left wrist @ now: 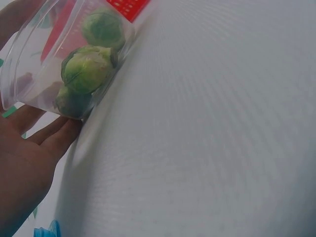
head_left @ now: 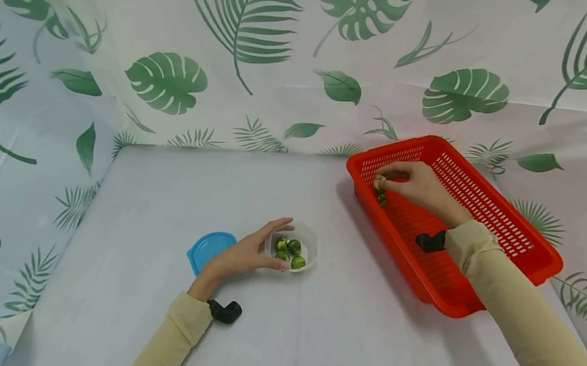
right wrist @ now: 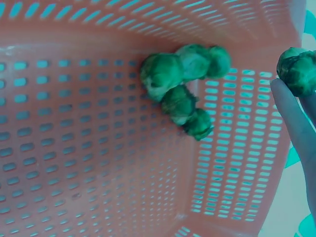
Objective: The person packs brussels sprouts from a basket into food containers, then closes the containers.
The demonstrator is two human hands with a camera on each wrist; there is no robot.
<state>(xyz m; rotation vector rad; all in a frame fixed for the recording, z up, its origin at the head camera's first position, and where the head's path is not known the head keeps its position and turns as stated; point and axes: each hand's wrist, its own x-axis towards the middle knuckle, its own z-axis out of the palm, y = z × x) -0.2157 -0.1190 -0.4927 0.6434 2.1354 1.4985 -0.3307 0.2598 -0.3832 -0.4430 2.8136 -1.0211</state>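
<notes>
My left hand holds a small clear plastic tub, thumb on the near side and fingers on the far side. Several green Brussels sprouts lie inside the tub; the left wrist view shows one sprout through its wall. Over the far left end of a red plastic basket, my right hand pinches a single Brussels sprout between thumb and fingers. Several more sprouts sit grouped in the basket's end, mostly covered by that hand in the head view.
A blue lid lies on the white tablecloth left of the tub, partly behind the left hand. The basket's slotted walls rise at the right side of the table. A leaf-patterned sheet hangs behind and beside the table.
</notes>
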